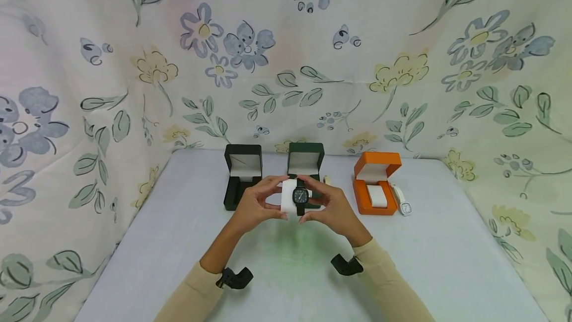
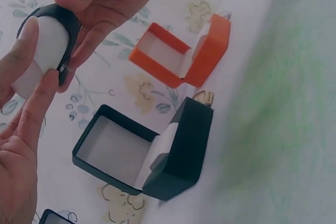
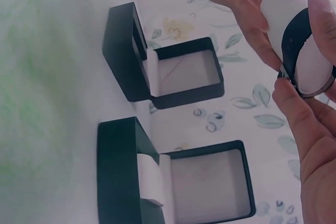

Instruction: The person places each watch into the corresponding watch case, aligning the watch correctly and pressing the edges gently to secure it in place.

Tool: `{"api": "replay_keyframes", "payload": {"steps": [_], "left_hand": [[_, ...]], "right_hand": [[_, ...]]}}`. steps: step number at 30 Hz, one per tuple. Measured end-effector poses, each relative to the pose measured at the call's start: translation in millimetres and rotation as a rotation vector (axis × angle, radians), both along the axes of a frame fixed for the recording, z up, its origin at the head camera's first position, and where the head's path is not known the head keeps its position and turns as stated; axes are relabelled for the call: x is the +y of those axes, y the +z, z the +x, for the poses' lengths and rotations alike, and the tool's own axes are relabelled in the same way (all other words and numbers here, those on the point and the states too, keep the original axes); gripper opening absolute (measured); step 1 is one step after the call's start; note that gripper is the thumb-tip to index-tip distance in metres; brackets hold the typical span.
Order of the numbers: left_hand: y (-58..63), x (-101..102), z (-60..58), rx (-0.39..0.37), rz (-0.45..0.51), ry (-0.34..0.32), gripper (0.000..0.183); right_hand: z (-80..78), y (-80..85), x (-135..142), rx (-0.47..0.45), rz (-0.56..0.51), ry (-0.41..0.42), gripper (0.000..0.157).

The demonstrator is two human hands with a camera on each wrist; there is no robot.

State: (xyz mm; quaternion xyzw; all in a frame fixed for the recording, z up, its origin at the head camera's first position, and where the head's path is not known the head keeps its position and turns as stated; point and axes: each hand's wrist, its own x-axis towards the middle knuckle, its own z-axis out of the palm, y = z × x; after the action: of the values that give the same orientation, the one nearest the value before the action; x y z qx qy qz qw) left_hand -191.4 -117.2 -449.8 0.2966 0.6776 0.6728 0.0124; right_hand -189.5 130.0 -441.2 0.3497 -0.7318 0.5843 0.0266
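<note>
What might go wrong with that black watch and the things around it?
The left hand and right hand hold the black watch and its white pillow in the air, so they might slip and drop. The white watch lies close beside the orange box, so shifting that box might knock it.

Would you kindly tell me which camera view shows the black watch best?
The head view: there the black watch faces the camera, its dial plain to see. The left and right wrist views show mainly its strap around the white cushion, dial face hidden.
</note>
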Motion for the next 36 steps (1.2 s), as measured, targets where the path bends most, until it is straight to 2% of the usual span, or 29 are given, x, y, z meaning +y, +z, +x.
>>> {"api": "replay_keyframes", "payload": {"steps": [8, 17, 23, 28, 31, 36], "left_hand": [[-2.3, 3, 0.7, 0.015, 0.003, 0.017, 0.083], [-3.2, 1, -1.0, 0.043, -0.021, 0.01, 0.085], [-3.0, 1, -2.5, 0.083, -0.001, -0.005, 0.083], [-4.3, 1, -2.3, 0.071, -0.026, 0.027, 0.084], [-1.3, 2, 0.0, 0.067, -0.053, 0.043, 0.083], [13.0, 3, 7.5, 0.066, -0.064, 0.024, 0.08]], "right_hand": [[2.3, -1.7, -3, 0.028, 0.004, -0.04, 0.091], [4.6, -0.8, -2, 0.048, 0.04, -0.042, 0.09], [8.1, 1.0, -2, 0.029, -0.011, -0.092, 0.085], [8.0, 0.6, -3, 0.028, -0.032, -0.092, 0.081], [8.1, 0.7, -2, 0.025, -0.018, -0.081, 0.082], [6.9, 0.3, -2, 0.03, -0.009, -0.051, 0.081]]}}
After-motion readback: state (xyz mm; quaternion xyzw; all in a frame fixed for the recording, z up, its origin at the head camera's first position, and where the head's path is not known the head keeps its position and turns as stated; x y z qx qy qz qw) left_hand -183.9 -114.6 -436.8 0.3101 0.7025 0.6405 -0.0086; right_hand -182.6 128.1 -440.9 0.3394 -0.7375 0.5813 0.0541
